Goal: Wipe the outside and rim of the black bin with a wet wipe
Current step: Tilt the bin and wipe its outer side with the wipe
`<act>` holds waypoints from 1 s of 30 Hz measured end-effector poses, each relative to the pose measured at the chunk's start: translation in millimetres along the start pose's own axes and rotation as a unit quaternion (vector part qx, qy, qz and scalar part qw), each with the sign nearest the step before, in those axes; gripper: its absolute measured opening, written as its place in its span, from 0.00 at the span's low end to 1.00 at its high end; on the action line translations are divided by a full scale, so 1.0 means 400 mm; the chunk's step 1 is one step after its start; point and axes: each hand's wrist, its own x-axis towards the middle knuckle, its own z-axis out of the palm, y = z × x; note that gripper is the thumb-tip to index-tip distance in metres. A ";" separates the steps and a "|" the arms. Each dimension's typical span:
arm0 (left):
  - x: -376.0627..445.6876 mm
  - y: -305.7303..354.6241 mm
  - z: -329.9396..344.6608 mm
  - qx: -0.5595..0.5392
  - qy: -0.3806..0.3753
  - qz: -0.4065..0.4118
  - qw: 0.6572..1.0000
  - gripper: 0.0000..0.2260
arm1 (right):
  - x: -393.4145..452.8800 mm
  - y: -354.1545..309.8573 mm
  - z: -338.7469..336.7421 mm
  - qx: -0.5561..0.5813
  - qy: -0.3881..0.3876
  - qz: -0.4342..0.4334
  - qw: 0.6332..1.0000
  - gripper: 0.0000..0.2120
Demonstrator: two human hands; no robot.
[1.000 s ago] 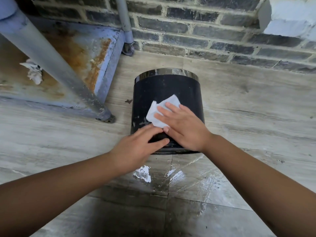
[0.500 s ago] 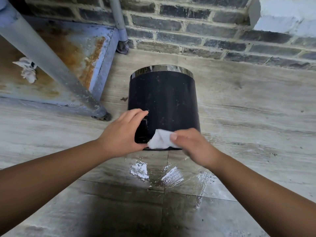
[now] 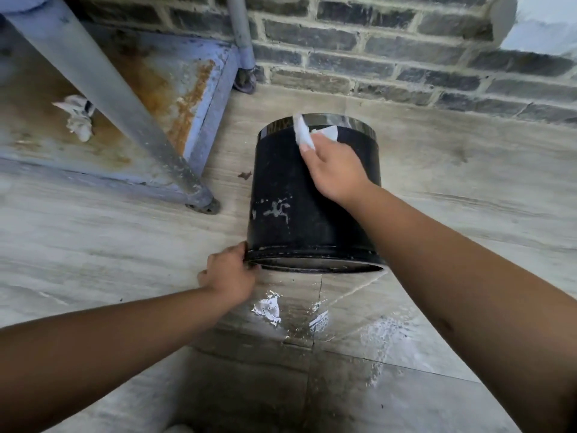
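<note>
The black bin point(image 3: 299, 195) lies on its side on the floor, its shiny metal band point(image 3: 349, 121) at the far end and its near end facing me. White smears mark its left side. My right hand point(image 3: 335, 165) presses a white wet wipe point(image 3: 304, 132) against the bin's upper surface close to the metal band. My left hand point(image 3: 229, 273) grips the near left edge of the bin and holds it steady.
A rusty blue metal shelf point(image 3: 199, 98) with a slanting grey leg point(image 3: 131, 120) stands at the left, a crumpled tissue point(image 3: 78, 117) lying on it. A dark brick wall point(image 3: 406, 57) runs behind the bin. Wet patches point(image 3: 268, 307) shine on the tiled floor near me.
My right hand has slid the wipe from the bin's near end up to the far metal band. My left hand has dropped from the bin's side to its near left edge.
</note>
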 end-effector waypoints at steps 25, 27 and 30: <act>-0.006 0.186 -0.044 -0.048 0.156 0.299 0.940 0.15 | -0.413 0.046 -0.083 0.537 -0.062 0.117 0.833 0.13; -0.022 0.202 -0.030 -0.039 0.187 0.374 0.907 0.13 | -0.412 0.073 -0.124 0.644 -0.010 0.154 0.749 0.18; -0.056 0.230 -0.006 -0.033 0.199 0.440 0.875 0.13 | -0.371 0.113 -0.197 0.692 0.095 0.154 0.699 0.24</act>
